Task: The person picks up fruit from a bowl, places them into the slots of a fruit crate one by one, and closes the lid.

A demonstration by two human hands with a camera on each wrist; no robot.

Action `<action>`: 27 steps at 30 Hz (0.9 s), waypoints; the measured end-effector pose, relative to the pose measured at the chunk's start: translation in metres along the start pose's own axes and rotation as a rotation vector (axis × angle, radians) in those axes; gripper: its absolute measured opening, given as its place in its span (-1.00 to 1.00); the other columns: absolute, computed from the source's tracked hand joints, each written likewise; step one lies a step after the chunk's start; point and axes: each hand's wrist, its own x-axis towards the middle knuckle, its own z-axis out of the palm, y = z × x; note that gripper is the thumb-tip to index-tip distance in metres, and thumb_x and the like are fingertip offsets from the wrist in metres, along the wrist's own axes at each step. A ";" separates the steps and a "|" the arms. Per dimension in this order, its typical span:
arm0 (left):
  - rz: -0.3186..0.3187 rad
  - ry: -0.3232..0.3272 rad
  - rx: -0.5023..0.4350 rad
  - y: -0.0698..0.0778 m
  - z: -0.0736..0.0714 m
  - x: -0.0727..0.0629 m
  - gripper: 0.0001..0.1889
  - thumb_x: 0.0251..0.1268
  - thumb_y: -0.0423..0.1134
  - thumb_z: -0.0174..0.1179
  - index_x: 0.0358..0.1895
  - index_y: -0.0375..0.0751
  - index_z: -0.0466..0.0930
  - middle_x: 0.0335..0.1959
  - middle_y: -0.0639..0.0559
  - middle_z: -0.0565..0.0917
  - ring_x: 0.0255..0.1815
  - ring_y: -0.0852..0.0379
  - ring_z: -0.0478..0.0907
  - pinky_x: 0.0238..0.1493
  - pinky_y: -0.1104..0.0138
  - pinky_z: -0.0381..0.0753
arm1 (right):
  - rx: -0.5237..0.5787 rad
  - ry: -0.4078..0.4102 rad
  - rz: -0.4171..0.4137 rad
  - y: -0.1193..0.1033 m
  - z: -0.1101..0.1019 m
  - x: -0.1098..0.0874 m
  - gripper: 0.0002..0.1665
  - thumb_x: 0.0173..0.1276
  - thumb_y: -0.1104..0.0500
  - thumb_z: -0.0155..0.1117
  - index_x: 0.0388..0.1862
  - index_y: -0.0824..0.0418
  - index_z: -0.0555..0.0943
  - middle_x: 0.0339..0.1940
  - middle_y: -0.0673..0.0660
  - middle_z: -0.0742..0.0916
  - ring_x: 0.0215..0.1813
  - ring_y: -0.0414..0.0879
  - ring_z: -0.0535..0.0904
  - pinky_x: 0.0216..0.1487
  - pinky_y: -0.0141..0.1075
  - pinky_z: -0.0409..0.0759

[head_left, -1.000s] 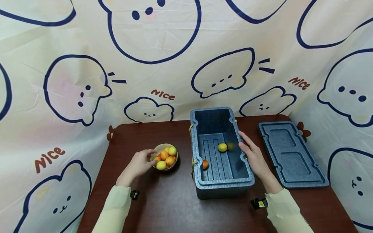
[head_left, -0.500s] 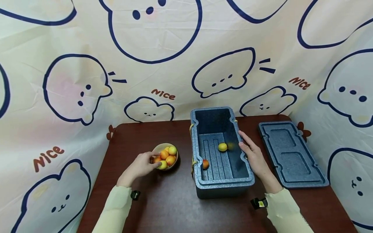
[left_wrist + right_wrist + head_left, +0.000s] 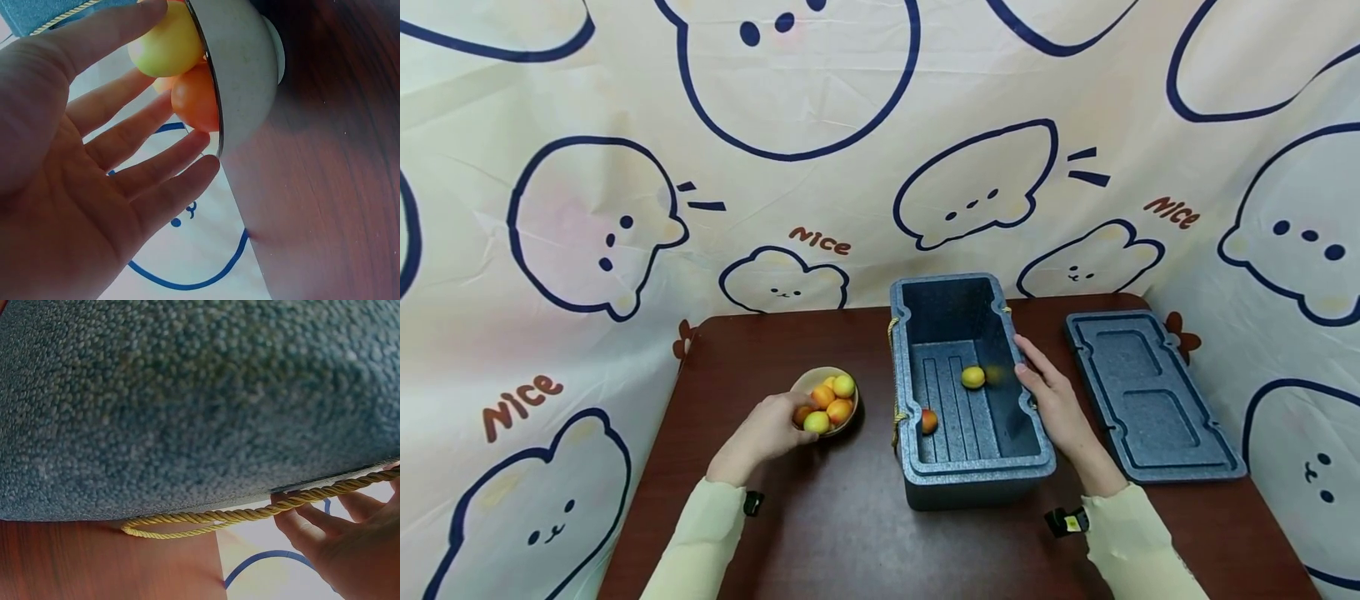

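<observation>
A pale bowl point(image 3: 806, 382) holds several yellow and orange fruits on the left side of the table. My left hand point(image 3: 767, 429) reaches over its near-left rim, fingers spread and fairly straight. In the left wrist view, the thumb lies against a yellow-green fruit point(image 3: 167, 45), while the other fingertips are near an orange fruit point(image 3: 195, 100) and the bowl's rim. My right hand point(image 3: 1058, 408) rests with extended fingers on the right side of a blue-grey foam box point(image 3: 977, 477). Inside the box lie a yellow fruit point(image 3: 973, 377) and an orange fruit point(image 3: 928, 422).
The box's matching lid point(image 3: 1157, 400) lies on the brown table point(image 3: 842, 525) to the right. A twisted yellow rope point(image 3: 250, 514) hangs along the box's side by my right fingers. A printed cloth point(image 3: 820, 192) stands behind the table.
My left hand has shifted slightly at the bowl, its thumb drawing back toward the near rim, and the front yellow fruit shows more fully. The right hand stays on the box.
</observation>
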 end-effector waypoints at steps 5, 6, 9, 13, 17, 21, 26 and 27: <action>0.026 0.032 0.058 0.004 0.002 0.001 -0.60 -0.03 -0.20 0.58 -0.05 -0.15 0.75 -0.17 0.07 0.72 -0.17 0.05 0.57 -0.03 0.10 0.58 | -0.001 0.001 -0.001 -0.002 0.000 0.000 -0.33 0.66 -0.10 -0.09 0.66 -0.01 0.14 0.65 0.09 0.19 0.62 0.10 0.05 0.54 0.25 0.00; 0.031 0.036 0.066 0.005 0.002 0.001 -0.60 -0.03 -0.20 0.58 -0.06 -0.15 0.75 -0.17 0.07 0.72 -0.16 0.03 0.57 -0.01 0.09 0.58 | 0.001 0.001 0.000 -0.002 0.000 0.000 -0.33 0.66 -0.10 -0.09 0.65 -0.01 0.14 0.65 0.08 0.19 0.61 0.09 0.05 0.54 0.24 0.00; 0.030 0.045 0.084 0.005 0.003 0.001 -0.60 -0.03 -0.20 0.58 -0.05 -0.15 0.76 -0.14 0.06 0.73 -0.11 0.00 0.58 0.02 0.07 0.58 | 0.010 -0.004 0.002 -0.003 0.000 0.000 -0.34 0.66 -0.09 -0.08 0.65 -0.02 0.14 0.65 0.07 0.19 0.62 0.08 0.05 0.54 0.24 0.00; 0.024 0.052 0.102 0.006 0.002 -0.001 -0.60 -0.01 -0.19 0.57 -0.03 -0.14 0.77 -0.14 0.04 0.74 -0.12 -0.02 0.56 0.00 0.07 0.58 | 0.024 -0.010 0.007 -0.005 0.001 -0.001 -0.34 0.66 -0.06 -0.07 0.65 -0.03 0.14 0.65 0.05 0.19 0.62 0.07 0.05 0.54 0.23 0.00; 0.019 0.055 0.114 0.006 0.001 -0.002 -0.60 0.05 -0.18 0.53 0.01 -0.14 0.76 -0.15 0.00 0.74 -0.14 -0.02 0.56 -0.04 0.07 0.58 | 0.018 -0.011 0.003 -0.006 0.001 0.000 -0.35 0.67 -0.06 -0.08 0.65 -0.04 0.14 0.65 0.05 0.19 0.61 0.07 0.06 0.54 0.23 0.01; 0.010 0.057 0.106 0.006 0.000 -0.002 -0.59 0.09 -0.18 0.48 0.06 -0.15 0.74 -0.18 -0.05 0.72 -0.21 0.01 0.54 -0.12 0.11 0.56 | 0.011 -0.008 0.000 -0.006 0.001 0.000 -0.35 0.67 -0.06 -0.08 0.65 -0.04 0.15 0.65 0.06 0.20 0.61 0.07 0.07 0.54 0.23 0.02; -0.006 0.042 0.061 0.006 -0.002 -0.001 -0.58 0.09 -0.23 0.44 0.07 -0.18 0.72 -0.44 0.03 0.62 -0.48 0.10 0.39 -0.38 0.25 0.42 | 0.009 -0.009 0.001 -0.005 0.001 -0.001 -0.35 0.67 -0.06 -0.08 0.65 -0.03 0.14 0.65 0.06 0.20 0.61 0.08 0.06 0.54 0.24 0.02; -0.006 0.042 0.053 0.005 -0.002 -0.001 -0.58 0.08 -0.24 0.43 0.07 -0.19 0.72 -0.47 0.05 0.60 -0.52 0.12 0.37 -0.41 0.27 0.40 | 0.008 -0.009 0.002 -0.006 0.001 -0.001 -0.35 0.67 -0.06 -0.08 0.65 -0.03 0.14 0.65 0.05 0.20 0.61 0.08 0.06 0.54 0.24 0.02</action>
